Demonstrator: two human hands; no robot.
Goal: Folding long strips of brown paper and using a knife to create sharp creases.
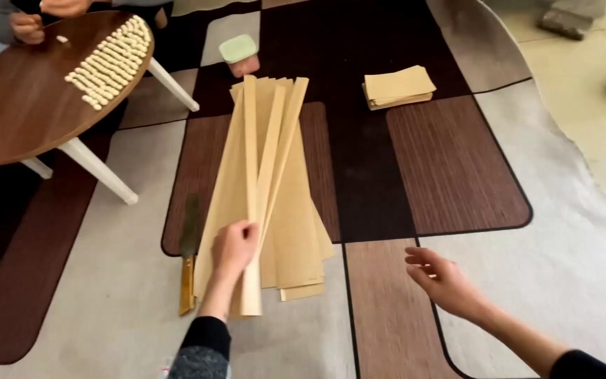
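My left hand (233,245) rests on the near end of a pile of long tan paper strips (268,175) laid lengthwise on the patterned floor mat (457,175); its fingers press on one narrow folded strip (250,154) on top. My right hand (443,281) hovers open above the mat to the right of the pile, fingers spread, holding nothing. A long knife with a wooden handle (189,260) lies on the mat just left of my left hand.
A stack of short tan sheets (398,87) sits at the far middle. A small container with a green lid (240,55) stands beyond the strips. At upper left, another person's hands (26,27) work at a round wooden table (15,105) with rows of small pale pieces (110,63).
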